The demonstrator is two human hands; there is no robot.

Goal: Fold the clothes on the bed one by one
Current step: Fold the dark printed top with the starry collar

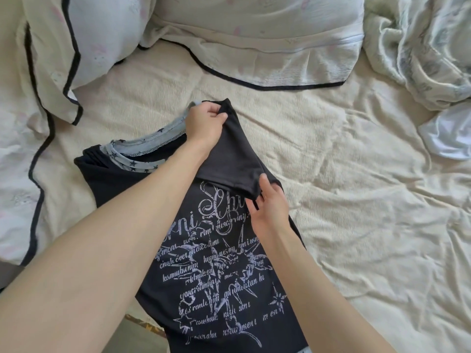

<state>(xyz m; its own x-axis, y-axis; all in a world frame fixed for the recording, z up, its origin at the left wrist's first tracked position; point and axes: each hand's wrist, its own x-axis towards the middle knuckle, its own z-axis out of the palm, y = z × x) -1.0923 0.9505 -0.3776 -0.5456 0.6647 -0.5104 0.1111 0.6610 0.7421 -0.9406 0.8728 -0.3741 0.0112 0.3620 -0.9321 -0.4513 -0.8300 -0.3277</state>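
A dark navy T-shirt (216,276) with pale printed lettering and a light blue starred collar lies front up on the cream bed sheet (331,174). Its right sleeve (229,154) is turned inward over the chest. My left hand (204,123) pinches the shoulder end of that sleeve near the collar. My right hand (270,207) holds the sleeve's cuff edge between thumb and fingers, lower down on the shirt. Both forearms cross over the shirt and hide part of its left side.
Two pillows with dark piping, one (84,42) at the top left and one (254,34) at the top middle, lie beyond the shirt. A crumpled pale blanket (420,47) is bunched at the top right, with a white garment (448,133) below it.
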